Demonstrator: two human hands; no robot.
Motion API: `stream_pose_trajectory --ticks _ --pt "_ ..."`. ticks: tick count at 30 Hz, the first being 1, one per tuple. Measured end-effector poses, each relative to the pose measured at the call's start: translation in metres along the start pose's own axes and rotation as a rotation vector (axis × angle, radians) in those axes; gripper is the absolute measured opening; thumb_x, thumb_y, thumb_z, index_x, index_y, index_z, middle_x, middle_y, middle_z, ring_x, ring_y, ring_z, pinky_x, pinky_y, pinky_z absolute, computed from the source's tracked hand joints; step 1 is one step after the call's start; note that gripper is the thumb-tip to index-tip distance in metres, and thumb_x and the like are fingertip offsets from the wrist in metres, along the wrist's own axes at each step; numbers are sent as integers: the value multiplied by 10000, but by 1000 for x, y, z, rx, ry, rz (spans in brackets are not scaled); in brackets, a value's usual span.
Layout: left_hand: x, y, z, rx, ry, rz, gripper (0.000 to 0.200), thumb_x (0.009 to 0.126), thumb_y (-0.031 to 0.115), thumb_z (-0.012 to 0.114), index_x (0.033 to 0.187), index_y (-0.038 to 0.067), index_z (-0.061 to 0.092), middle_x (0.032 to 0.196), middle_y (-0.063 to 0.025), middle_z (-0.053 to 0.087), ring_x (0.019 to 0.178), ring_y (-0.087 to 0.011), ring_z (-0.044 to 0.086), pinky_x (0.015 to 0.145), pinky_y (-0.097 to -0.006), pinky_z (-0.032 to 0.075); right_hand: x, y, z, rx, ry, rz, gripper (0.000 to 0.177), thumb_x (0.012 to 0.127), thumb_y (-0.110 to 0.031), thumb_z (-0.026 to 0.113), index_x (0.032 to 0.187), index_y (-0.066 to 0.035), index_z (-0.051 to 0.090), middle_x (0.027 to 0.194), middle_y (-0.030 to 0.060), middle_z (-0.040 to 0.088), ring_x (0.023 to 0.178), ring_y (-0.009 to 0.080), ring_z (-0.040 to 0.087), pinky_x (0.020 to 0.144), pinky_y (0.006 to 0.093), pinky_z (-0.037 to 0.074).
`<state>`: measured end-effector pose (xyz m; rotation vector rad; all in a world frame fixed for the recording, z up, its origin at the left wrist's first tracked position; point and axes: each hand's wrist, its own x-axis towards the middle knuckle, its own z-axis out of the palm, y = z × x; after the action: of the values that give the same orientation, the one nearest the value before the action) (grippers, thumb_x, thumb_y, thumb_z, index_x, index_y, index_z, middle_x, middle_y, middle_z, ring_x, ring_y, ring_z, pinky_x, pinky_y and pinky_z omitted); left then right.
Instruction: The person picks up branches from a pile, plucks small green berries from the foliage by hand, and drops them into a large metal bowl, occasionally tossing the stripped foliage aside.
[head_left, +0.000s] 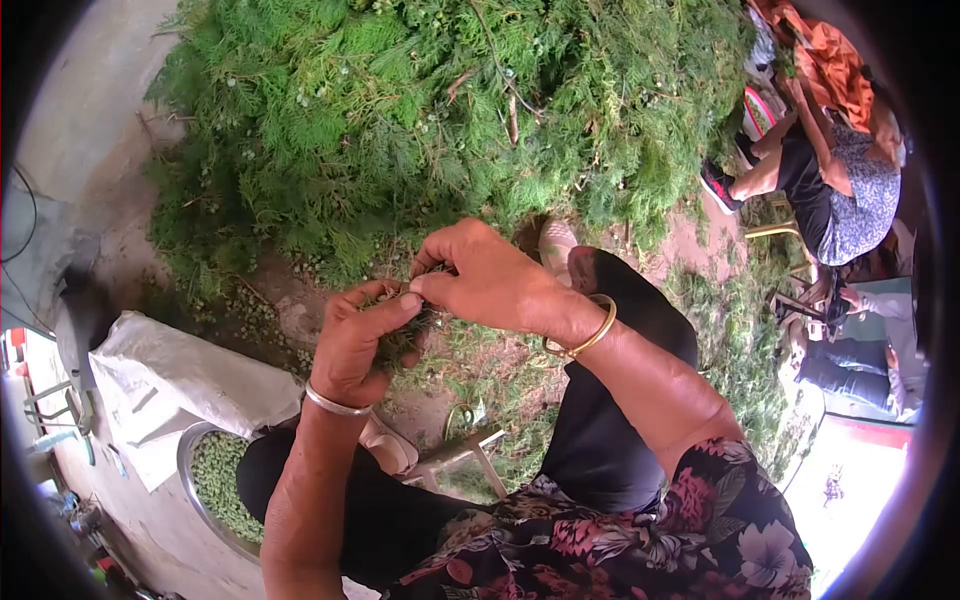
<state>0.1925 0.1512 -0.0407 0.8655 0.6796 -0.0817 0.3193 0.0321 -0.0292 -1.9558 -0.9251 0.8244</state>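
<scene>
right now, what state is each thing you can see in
left hand, curled around sprig
right hand, fingers pinched, close to left
sprig, held, partly hidden
branches, heaped loosely
basin, holding green bits, partly covered
green bits, loose
sack, creased, lying beside basin
gold bangle, worn
silver bangle, worn

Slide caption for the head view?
Left hand holds a greenery clump, right hand at it, near heaped green branches and a basin of small green pieces.

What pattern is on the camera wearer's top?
Pink and pale flowers with leaves on black, clearest in the head view, on the top.
</scene>
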Motion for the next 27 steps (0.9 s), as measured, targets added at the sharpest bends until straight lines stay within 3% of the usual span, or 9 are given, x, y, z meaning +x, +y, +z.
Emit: stream_pose_trajectory --ticks 13,15,17,19,20,23,24,26,27 --pt "3 -3 -10 -118 -153 113 172 800 120 607 885 -28 587 772 -148 629 573 -170 568 381 -219 393 -5 -6 -7 512 -97 198 190 819 -122 596 790 65 618 642 83 603 609 124 581 567 253 457" --pt "5 -3 -15 -188 -185 104 176 815 137 607 891 -19 582 772 -141 619 586 -168 562 380 -216 394 -6 -5 -9 909 -63 277 186 832 -114 588 797 66 619 664 95 612 622 132 591 587 261 478" --pt "6 0 -21 -328 -221 99 187 847 171 609 903 -3 573 772 -129 600 611 -164 551 377 -210 396 -7 -8 -17 998 -15 284 174 817 -90 564 758 66 614 636 94 580 603 163 594 551 290 487" --pt "11 4 -26 -373 -194 78 191 871 198 598 911 15 566 783 -110 577 617 -154 530 392 -205 399 -13 -9 -30 476 -154 78 182 795 -100 582 763 77 609 636 141 600 616 173 606 554 324 493" --pt "15 5 -33 -395 -116 47 200 889 219 578 918 23 551 790 -102 557 637 -147 505 393 -202 395 -11 12 -22 124 -320 -241 188 756 -113 601 775 74 612 679 182 630 645 239 635 585 365 508" --pt "19 7 -38 -391 -42 44 206 923 244 538 924 38 527 794 -92 540 642 -143 484 396 -195 390 -30 9 -27 -344 -575 -271 160 759 -120 595 777 39 607 693 221 604 697 331 615 659 385 506" --pt "17 8 -35 -367 -20 35 211 923 246 538 923 36 523 795 -92 541 640 -143 487 397 -195 393 -32 7 -28 -355 -562 -261 160 759 -120 595 777 39 607 693 221 604 697 331 615 659 385 506" --pt "16 3 -34 -303 -23 51 194 892 233 568 878 42 541 776 -88 570 601 -156 532 403 -214 392 -25 1 -23 -437 -73 -129 127 738 -98 605 725 28 601 662 199 586 715 374 596 648 412 492" --pt "14 2 -32 -298 -35 54 194 892 233 568 878 42 541 776 -88 570 601 -156 532 403 -214 392 -18 0 -16 -442 -61 -128 127 738 -98 605 725 28 601 662 199 586 715 374 596 648 412 492"
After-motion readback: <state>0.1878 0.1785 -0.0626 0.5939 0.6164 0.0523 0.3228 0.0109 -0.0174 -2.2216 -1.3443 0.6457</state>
